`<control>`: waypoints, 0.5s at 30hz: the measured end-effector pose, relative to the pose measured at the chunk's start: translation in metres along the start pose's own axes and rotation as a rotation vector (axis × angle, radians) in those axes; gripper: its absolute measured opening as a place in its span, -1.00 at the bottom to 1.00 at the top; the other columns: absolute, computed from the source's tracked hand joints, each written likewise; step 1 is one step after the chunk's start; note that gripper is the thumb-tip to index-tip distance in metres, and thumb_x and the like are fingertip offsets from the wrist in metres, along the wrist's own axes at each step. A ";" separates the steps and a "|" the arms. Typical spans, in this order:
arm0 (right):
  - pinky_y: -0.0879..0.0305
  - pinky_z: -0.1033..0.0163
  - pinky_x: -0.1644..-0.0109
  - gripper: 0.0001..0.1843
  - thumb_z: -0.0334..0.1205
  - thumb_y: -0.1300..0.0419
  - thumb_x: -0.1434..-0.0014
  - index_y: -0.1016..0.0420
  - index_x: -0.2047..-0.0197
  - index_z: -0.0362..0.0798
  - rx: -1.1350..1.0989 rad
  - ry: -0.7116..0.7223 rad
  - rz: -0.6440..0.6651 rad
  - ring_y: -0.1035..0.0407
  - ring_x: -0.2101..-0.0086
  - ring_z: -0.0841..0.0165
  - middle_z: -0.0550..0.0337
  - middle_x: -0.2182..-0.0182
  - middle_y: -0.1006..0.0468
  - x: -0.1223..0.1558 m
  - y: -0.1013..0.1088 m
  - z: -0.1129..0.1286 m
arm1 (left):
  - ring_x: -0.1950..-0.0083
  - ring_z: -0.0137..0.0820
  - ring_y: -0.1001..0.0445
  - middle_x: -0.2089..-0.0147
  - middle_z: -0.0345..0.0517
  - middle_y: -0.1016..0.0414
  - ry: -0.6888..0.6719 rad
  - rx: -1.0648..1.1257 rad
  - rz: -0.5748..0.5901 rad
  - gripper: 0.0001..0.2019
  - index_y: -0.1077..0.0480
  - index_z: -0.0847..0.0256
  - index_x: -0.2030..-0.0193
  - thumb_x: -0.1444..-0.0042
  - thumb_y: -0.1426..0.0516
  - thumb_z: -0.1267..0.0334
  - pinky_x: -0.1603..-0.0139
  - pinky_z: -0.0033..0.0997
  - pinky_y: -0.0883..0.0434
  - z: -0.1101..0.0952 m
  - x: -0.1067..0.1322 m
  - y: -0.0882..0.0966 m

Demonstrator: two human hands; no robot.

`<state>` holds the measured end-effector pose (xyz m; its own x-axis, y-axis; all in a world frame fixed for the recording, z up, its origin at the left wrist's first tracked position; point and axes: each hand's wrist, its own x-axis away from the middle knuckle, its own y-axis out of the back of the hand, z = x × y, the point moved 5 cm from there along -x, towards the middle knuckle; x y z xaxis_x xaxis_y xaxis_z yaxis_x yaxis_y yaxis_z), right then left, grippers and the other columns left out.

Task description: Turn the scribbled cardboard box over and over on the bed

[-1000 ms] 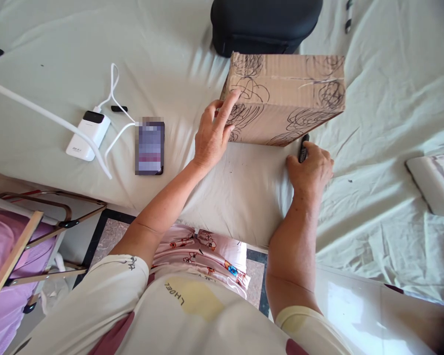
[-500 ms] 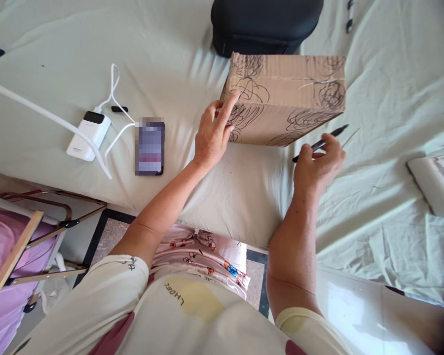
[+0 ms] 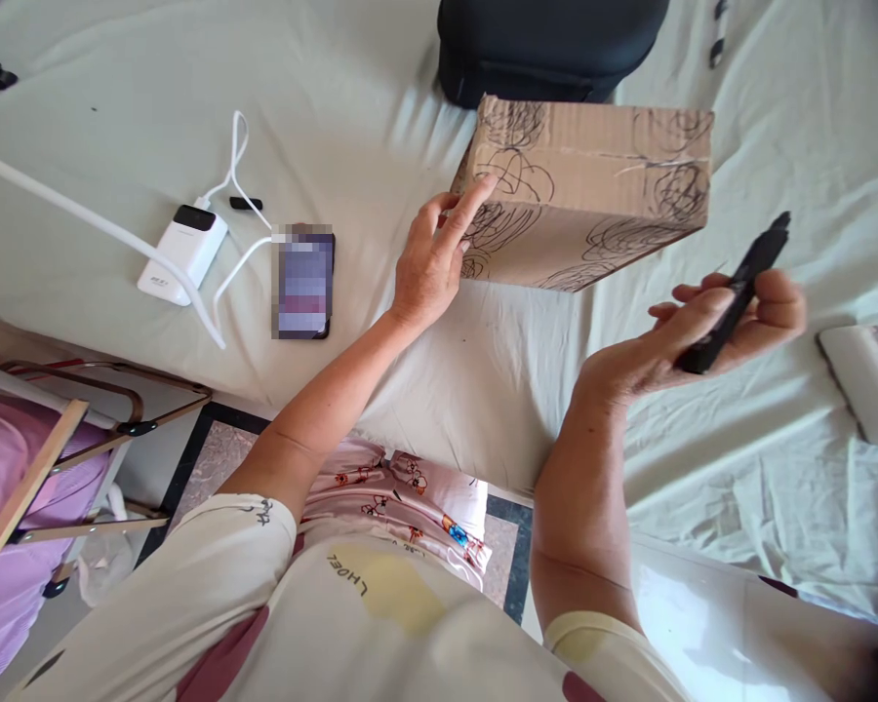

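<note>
Head view: the right hand (image 3: 702,336), palm up, holds a slim black marker (image 3: 736,292) between thumb and loosely curled fingers, its end aimed toward 1 o'clock. At 10 o'clock from that hand, a rectangular cardboard box (image 3: 592,195), matte brown with scribbled ink swirls, sits on a wrinkled pale sheet (image 3: 337,88). The left hand (image 3: 431,263), fingers apart, touches the box's 9 o'clock corner with its forefinger.

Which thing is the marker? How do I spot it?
Find the big cardboard box on the pale sheet. Right of it, the right hand is raised, palm up. The marker is the thin black stick held across its fingers.
</note>
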<state>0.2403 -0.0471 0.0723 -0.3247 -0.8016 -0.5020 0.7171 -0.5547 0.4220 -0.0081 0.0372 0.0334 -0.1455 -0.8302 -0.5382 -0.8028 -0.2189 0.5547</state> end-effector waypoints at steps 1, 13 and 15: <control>-0.53 -0.08 -0.08 -0.34 0.13 0.01 -0.42 -0.26 -0.47 0.07 -0.002 0.009 0.013 -0.32 -0.28 -0.03 -0.08 -0.28 -0.31 0.004 -0.005 0.005 | -0.48 -0.21 -0.30 -0.36 0.05 -0.34 0.000 -0.007 -0.005 -0.48 -0.13 -0.10 -0.55 -0.54 0.22 0.01 -0.58 -0.06 -0.22 -0.001 0.000 0.000; -0.52 -0.07 -0.07 -0.54 0.13 -0.08 -0.41 -0.39 -0.24 0.11 -0.286 0.533 0.009 -0.55 0.03 0.16 0.07 0.00 -0.55 0.042 -0.056 0.037 | -0.49 -0.24 -0.27 -0.51 0.05 -0.22 -0.027 -0.009 -0.028 -0.38 0.02 -0.01 -0.56 -0.40 0.09 0.35 -0.52 -0.17 -0.29 -0.012 -0.001 0.002; -0.52 -0.05 -0.10 -0.60 0.05 -0.13 -0.41 -0.42 -0.22 0.09 -0.263 0.532 0.085 -0.56 -0.01 0.16 0.05 -0.01 -0.58 0.043 -0.059 0.041 | -0.45 -0.24 -0.30 -0.53 0.06 -0.19 -0.021 0.033 -0.040 -0.34 0.13 0.00 -0.58 -0.39 0.05 0.30 -0.47 -0.22 -0.34 -0.012 -0.001 0.002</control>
<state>0.1584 -0.0576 0.0571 0.0449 -0.5812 -0.8125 0.8778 -0.3653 0.3098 -0.0031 0.0311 0.0425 -0.1248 -0.8099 -0.5731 -0.8266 -0.2347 0.5116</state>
